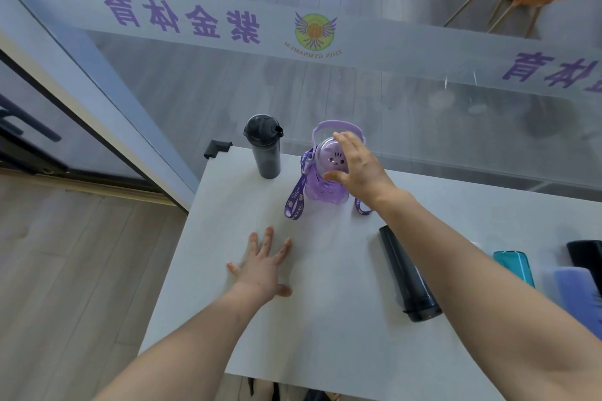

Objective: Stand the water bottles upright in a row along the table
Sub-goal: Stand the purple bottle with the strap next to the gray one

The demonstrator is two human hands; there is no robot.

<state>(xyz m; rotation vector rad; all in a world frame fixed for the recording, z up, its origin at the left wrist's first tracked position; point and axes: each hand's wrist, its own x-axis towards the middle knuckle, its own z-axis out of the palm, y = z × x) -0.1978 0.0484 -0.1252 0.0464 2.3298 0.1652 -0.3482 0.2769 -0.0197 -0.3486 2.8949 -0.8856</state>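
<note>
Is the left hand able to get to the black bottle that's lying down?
Probably yes, but awkwardly. The left hand lies flat on the table with bare tabletop between it and the lying black bottle. The right forearm stretches over that bottle toward the purple bottle, so it may get in the way.

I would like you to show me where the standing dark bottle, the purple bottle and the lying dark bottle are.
standing dark bottle (267, 156): head view, on its body below the lid.
purple bottle (329, 158): head view, on its domed lid.
lying dark bottle (405, 270): head view, on the middle of its body.
</note>
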